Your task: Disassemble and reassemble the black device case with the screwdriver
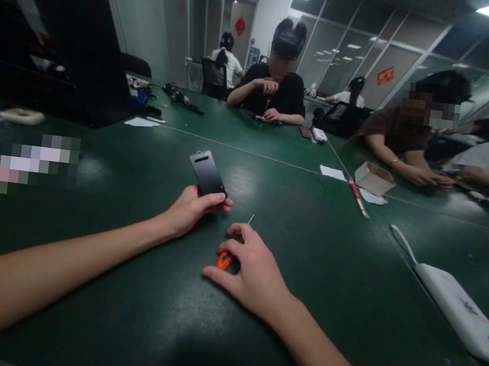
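My left hand [199,207] grips a dark, flat rectangular plate [209,174] by its lower end, thumb on top. The plate has a slot near its upper end and a small tab at the top edge; its exact kind is unclear. To the right, my right hand [256,264] is over a screwdriver [224,259] with an orange handle. Its fingers are curved but apart around the handle, which shows between thumb and fingers. The metal shaft points away past the fingertips, and part of the tool is hidden by the hand.
On the green table [131,306] lie a white power bank [463,308] with a strap, a small open box [374,178], a red-and-white strip [358,198] and paper [333,173]. A black panel [76,32] stands left. Several people sit beyond, one holding a screwdriver.
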The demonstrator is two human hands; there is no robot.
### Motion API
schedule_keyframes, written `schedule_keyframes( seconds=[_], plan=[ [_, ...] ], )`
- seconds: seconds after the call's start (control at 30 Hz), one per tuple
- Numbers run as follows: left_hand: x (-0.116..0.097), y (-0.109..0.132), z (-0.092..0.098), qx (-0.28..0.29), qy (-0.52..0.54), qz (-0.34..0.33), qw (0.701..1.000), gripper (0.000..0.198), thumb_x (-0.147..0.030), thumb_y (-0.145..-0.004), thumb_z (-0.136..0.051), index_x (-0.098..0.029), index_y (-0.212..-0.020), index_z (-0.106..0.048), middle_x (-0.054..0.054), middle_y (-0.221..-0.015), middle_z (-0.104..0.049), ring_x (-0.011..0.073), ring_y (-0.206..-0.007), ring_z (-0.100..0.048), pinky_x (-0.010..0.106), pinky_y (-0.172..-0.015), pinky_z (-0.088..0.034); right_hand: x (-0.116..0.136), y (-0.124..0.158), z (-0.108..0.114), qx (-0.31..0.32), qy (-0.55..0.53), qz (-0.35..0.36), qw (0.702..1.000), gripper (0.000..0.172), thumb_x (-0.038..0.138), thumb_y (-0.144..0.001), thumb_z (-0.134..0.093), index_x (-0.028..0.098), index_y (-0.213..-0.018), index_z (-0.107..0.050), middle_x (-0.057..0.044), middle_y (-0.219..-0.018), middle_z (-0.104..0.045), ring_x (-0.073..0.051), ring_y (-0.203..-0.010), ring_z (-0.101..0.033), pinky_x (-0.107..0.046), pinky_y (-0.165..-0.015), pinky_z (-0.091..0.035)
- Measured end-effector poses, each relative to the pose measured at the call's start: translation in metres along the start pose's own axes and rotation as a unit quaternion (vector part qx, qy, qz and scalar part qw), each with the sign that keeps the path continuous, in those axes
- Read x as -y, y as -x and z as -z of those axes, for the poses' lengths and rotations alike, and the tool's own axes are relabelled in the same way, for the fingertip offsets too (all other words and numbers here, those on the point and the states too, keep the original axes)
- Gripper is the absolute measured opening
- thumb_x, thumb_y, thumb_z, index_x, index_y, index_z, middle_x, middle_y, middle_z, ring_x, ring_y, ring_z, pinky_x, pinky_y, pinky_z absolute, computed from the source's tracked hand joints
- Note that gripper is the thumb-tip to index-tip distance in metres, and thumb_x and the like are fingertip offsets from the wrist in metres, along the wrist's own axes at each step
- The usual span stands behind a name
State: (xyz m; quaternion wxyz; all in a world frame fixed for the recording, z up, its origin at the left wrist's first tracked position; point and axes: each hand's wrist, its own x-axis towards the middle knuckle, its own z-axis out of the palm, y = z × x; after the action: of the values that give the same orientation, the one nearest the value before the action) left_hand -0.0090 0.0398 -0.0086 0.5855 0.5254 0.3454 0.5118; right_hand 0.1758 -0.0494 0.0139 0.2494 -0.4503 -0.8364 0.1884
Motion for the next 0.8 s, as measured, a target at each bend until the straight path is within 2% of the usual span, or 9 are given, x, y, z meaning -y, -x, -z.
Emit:
schedule_keyframes(
  seconds=[0.07, 0.1, 0.2, 0.27, 0.33, 0.43, 0.5, 0.63, 0.8],
  plan=[
    [-0.003, -0.006, 0.008, 0.005, -0.117, -0.037, 0.992, 0.039, -0.04, -0.076, -0.073, -0.01, -0.1, -0.065, 0.01, -0.09, -0.073, 0.0222, -0.079, -0.069, 0.037, -0.08, -0.054, -0.003, 0.0, -0.001, -0.009, 0.011, 0.001, 1.0, 0.01, 0.024, -0.079, -0.071, 0.019, -0.079, -0.062, -0.008, -0.116, -0.057, -0.025, -0.102, -0.058, -0.039, -0.089, -0.048],
    [-0.005, -0.009, 0.012, 0.015, -0.183, -0.052, 0.982, 0.04, -0.04, -0.073, -0.076, -0.01, -0.099, -0.066, 0.009, -0.089, -0.073, 0.0224, -0.079, -0.068, 0.036, -0.078, -0.053, -0.005, 0.0, -0.002, -0.025, 0.004, -0.004, 1.0, 0.009, 0.013, -0.078, -0.065, 0.019, -0.076, -0.059, -0.008, -0.115, -0.057, -0.023, -0.1, -0.059, -0.037, -0.088, -0.048],
    [-0.009, -0.016, 0.022, 0.012, -0.289, -0.078, 0.954, 0.039, -0.041, -0.07, -0.078, -0.012, -0.093, -0.068, 0.007, -0.084, -0.071, 0.0225, -0.08, -0.066, 0.034, -0.075, -0.051, -0.016, -0.004, -0.003, -0.099, -0.065, -0.054, 0.991, 0.025, -0.001, -0.072, -0.052, 0.019, -0.084, -0.059, -0.009, -0.114, -0.06, -0.022, -0.101, -0.061, -0.035, -0.088, -0.048],
    [-0.01, -0.02, 0.026, 0.017, -0.287, -0.063, 0.956, 0.036, -0.042, -0.073, -0.074, -0.012, -0.09, -0.068, 0.005, -0.075, -0.069, 0.0211, -0.073, -0.065, 0.033, -0.072, -0.05, -0.026, -0.007, -0.002, -0.139, -0.112, -0.099, 0.979, 0.035, 0.0, -0.072, -0.052, 0.02, -0.099, -0.062, -0.008, -0.112, -0.064, -0.022, -0.102, -0.062, -0.036, -0.091, -0.047],
    [-0.01, -0.023, 0.029, 0.016, -0.283, -0.052, 0.958, 0.033, -0.043, -0.075, -0.072, -0.011, -0.086, -0.068, 0.004, -0.069, -0.067, 0.0198, -0.068, -0.064, 0.032, -0.069, -0.048, -0.033, -0.01, -0.001, -0.156, -0.14, -0.129, 0.969, 0.035, 0.006, -0.077, -0.054, 0.019, -0.108, -0.063, -0.007, -0.107, -0.07, -0.021, -0.1, -0.065, -0.037, -0.093, -0.048],
    [-0.011, -0.025, 0.03, 0.011, -0.309, -0.058, 0.949, 0.029, -0.041, -0.074, -0.072, -0.012, -0.079, -0.066, 0.003, -0.067, -0.066, 0.018, -0.066, -0.061, 0.029, -0.065, -0.046, -0.037, -0.014, 0.002, -0.173, -0.173, -0.152, 0.958, 0.025, 0.022, -0.085, -0.057, 0.016, -0.107, -0.067, -0.009, -0.103, -0.074, -0.022, -0.097, -0.069, -0.035, -0.09, -0.051],
    [-0.012, -0.025, 0.03, 0.011, -0.321, -0.063, 0.945, 0.028, -0.04, -0.074, -0.072, -0.013, -0.074, -0.065, 0.002, -0.066, -0.064, 0.0167, -0.064, -0.06, 0.028, -0.062, -0.044, -0.035, -0.014, 0.004, -0.179, -0.194, -0.161, 0.951, 0.028, 0.028, -0.085, -0.06, 0.014, -0.107, -0.07, -0.01, -0.101, -0.075, -0.023, -0.095, -0.07, -0.035, -0.086, -0.052],
    [-0.015, -0.022, 0.026, 0.029, -0.323, -0.054, 0.944, 0.028, -0.04, -0.074, -0.072, -0.013, -0.073, -0.064, 0.001, -0.065, -0.063, 0.0154, -0.062, -0.057, 0.026, -0.059, -0.042, -0.026, -0.013, 0.007, -0.172, -0.206, -0.171, 0.948, 0.027, 0.032, -0.084, -0.064, 0.016, -0.103, -0.075, -0.008, -0.097, -0.077, -0.023, -0.086, -0.069, -0.036, -0.081, -0.051],
    [-0.016, -0.021, 0.024, 0.015, -0.329, -0.061, 0.942, 0.025, -0.037, -0.072, -0.073, -0.013, -0.074, -0.065, 0.0, -0.067, -0.062, 0.0141, -0.061, -0.055, 0.025, -0.057, -0.04, -0.025, -0.011, 0.008, -0.206, -0.202, -0.132, 0.948, 0.024, 0.032, -0.084, -0.064, 0.018, -0.098, -0.077, -0.006, -0.093, -0.076, -0.02, -0.079, -0.066, -0.032, -0.074, -0.049]
  ],
)
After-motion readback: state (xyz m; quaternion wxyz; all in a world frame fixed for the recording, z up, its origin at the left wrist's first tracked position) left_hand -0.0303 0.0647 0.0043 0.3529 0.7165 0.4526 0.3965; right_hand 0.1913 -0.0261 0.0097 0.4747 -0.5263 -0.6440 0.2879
